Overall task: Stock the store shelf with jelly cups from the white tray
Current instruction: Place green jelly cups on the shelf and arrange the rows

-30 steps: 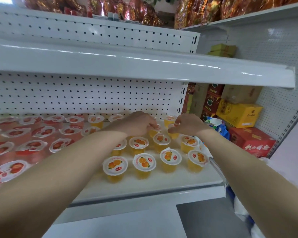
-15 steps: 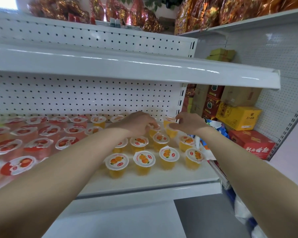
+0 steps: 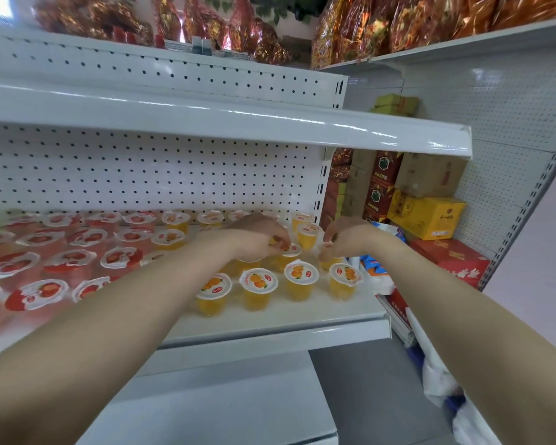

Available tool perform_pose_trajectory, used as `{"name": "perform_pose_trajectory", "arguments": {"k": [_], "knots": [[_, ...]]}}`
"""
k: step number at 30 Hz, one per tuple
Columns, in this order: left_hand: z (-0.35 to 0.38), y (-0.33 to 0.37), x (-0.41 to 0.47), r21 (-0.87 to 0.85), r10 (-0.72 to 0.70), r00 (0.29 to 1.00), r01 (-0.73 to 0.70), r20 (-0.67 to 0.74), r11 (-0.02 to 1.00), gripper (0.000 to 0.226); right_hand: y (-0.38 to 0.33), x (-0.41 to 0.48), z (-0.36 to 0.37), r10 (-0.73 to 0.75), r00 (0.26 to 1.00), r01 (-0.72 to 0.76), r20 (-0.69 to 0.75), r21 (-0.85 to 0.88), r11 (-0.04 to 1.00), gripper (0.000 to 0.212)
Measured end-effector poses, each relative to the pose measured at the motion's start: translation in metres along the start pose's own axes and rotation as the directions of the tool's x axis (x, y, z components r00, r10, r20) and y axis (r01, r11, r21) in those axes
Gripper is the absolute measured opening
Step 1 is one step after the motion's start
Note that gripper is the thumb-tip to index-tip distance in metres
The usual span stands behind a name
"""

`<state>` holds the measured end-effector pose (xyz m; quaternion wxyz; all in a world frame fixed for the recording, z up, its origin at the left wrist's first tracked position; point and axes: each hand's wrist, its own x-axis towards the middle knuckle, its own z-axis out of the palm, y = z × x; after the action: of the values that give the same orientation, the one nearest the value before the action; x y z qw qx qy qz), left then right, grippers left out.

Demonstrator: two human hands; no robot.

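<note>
Left hand (image 3: 257,239) grip on one orange-jelly cup (image 3: 292,250), right hand (image 3: 347,234) grip on its neighbour cup (image 3: 325,264), both on the shelf (image 3: 286,319)

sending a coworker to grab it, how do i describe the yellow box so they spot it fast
Find the white shelf holding the jelly cups and look past its right end, to the next bay stacked with cartons. The yellow box sits there, a red box in front of it and a plain brown carton above. It alone is bright yellow among brown and red neighbours.
</note>
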<state>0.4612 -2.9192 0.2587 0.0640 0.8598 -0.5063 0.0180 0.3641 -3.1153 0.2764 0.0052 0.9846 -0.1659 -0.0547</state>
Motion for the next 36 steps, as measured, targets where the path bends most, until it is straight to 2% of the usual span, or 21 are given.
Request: {"name": "perform_pose_trajectory", "arguments": {"k": [5,10,17,20,22,26,28,32,34,36], "knots": [[0.002,0.001,0.003,0.036,0.032,0.999,-0.033,0.034,0.999,0.041,-0.002,0.009,0.011,0.058,0.995,-0.051,-0.078,0.084,0.995,0.064],[0.006,0.000,0.010,0.040,0.061,0.994,-0.065,0.093,0.997,0.043,-0.004,0.017,0.016,0.080,0.993,-0.071,-0.086,0.108,0.992,0.061],[0.007,-0.003,0.012,0.012,0.051,0.993,-0.052,0.105,0.999,0.045,0.009,0.013,0.022,0.048,0.994,-0.032,-0.099,0.154,0.988,0.086],[0.006,0.000,0.008,0.040,0.004,0.992,-0.009,0.129,0.999,0.058,0.016,0.004,0.021,0.029,0.991,-0.004,-0.133,0.184,0.983,0.076],[0.005,0.001,0.004,0.022,-0.007,0.995,0.004,0.097,1.000,0.059,0.020,-0.003,0.019,0.030,0.985,0.003,-0.167,0.196,0.981,0.065],[-0.002,0.007,-0.015,-0.140,-0.003,0.995,-0.011,-0.102,0.990,0.026,0.024,-0.025,0.017,0.048,0.972,0.004,-0.230,0.222,0.975,0.044],[-0.003,0.019,-0.030,-0.174,0.026,0.990,-0.050,-0.140,0.983,0.021,0.025,-0.040,0.017,0.047,0.971,0.012,-0.233,0.246,0.969,0.038],[0.004,0.040,-0.048,-0.076,0.063,0.990,-0.073,-0.124,0.994,0.039,0.018,-0.067,0.022,0.018,0.992,0.024,-0.128,0.322,0.946,0.047],[0.010,0.044,-0.052,0.017,0.071,0.990,-0.069,-0.123,0.997,0.048,0.015,-0.072,0.031,0.020,0.995,0.009,-0.099,0.285,0.959,0.053],[0.016,0.047,-0.053,0.050,0.032,0.992,-0.026,-0.124,0.998,0.053,0.011,-0.072,0.041,0.031,0.989,0.001,-0.144,0.211,0.978,0.053]]}}
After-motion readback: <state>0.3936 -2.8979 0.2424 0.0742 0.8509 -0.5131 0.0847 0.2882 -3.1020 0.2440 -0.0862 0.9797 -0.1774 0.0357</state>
